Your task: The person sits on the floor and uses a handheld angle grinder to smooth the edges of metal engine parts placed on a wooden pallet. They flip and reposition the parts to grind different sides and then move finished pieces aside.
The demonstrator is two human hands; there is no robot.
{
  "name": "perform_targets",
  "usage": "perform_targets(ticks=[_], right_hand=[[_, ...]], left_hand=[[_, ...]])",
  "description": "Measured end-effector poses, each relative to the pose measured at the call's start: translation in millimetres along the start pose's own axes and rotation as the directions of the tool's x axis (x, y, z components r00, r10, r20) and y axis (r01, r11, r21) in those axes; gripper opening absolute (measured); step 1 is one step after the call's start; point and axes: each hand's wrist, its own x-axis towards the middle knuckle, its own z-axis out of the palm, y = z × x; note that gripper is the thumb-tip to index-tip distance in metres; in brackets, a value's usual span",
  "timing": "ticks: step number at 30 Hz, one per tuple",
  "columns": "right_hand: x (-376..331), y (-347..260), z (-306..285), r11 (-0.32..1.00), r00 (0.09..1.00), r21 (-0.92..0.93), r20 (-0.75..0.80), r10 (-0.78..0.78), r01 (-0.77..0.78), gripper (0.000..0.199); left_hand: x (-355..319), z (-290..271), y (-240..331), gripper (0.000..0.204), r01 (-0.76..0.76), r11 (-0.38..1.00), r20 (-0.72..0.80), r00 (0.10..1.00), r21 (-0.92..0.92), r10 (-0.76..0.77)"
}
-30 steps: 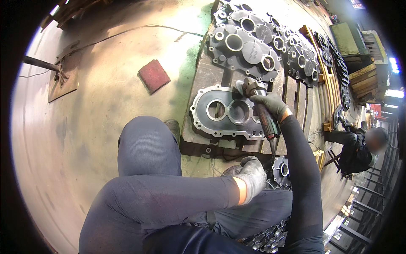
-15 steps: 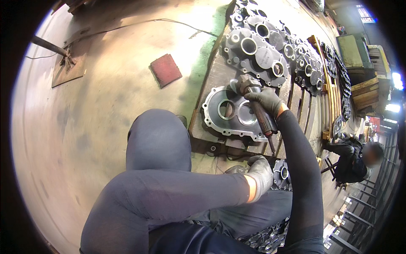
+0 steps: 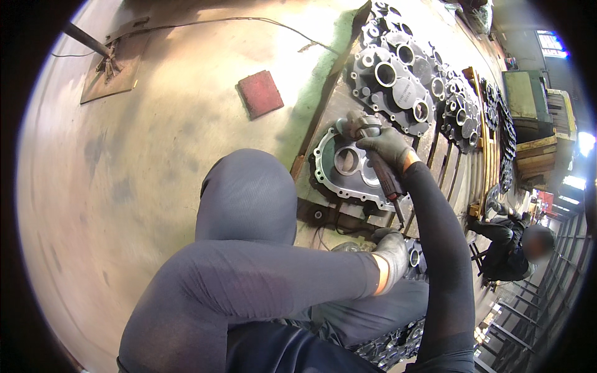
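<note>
My gloved right hand (image 3: 387, 148) is closed around an angle grinder (image 3: 388, 180), gripping it near the head. The grinder's head sits at the far edge of a grey cast-metal housing cover (image 3: 324, 173), which has round openings and a bright rim with bolt holes. This cover lies on a slatted wooden pallet (image 3: 311, 208). Nearer to me, my gloved left hand (image 3: 392, 253) is below the grinder's cord end, beside a smaller metal casting (image 3: 415, 258). Its fingers are mostly hidden, so whether they grip anything cannot be made out.
More castings (image 3: 401, 90) crowd the pallet's far part. A red square block (image 3: 260, 94) lies on the floor at left, with a cable (image 3: 249, 19) and a metal stand (image 3: 106, 59) beyond. At right, another person (image 3: 513, 248) sits by a second pallet (image 3: 482, 143).
The view has shifted, so the floor and castings appear further right. The grinder's head has moved left relative to the cover, along its far edge. My right hand keeps its grip.
</note>
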Motion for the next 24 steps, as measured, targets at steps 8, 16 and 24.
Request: perform_targets(ticks=[8, 16, 24], right_hand=[[-5.3, -14.0, 9.0, 1.000, 0.999, 0.008, 0.034, -0.014, 0.014, 0.062], [1.6, -30.2, 25.3, 0.973, 0.975, 0.218, 0.192, -0.114, 0.071, 0.054], [-38.1, -68.5, 28.6, 0.999, 0.973, 0.004, 0.228, -0.042, 0.042, 0.065]], left_hand=[[-1.8, -5.5, -5.6, 0.042, 0.000, 0.998, 0.031, 1.000, -0.060, 0.002], [-17.3, -18.6, -12.7, 0.043, 0.000, 0.993, 0.009, 1.000, -0.122, 0.001], [-21.7, -13.1, -14.4, 0.033, 0.031, 0.991, -0.051, 0.998, -0.130, -0.038]])
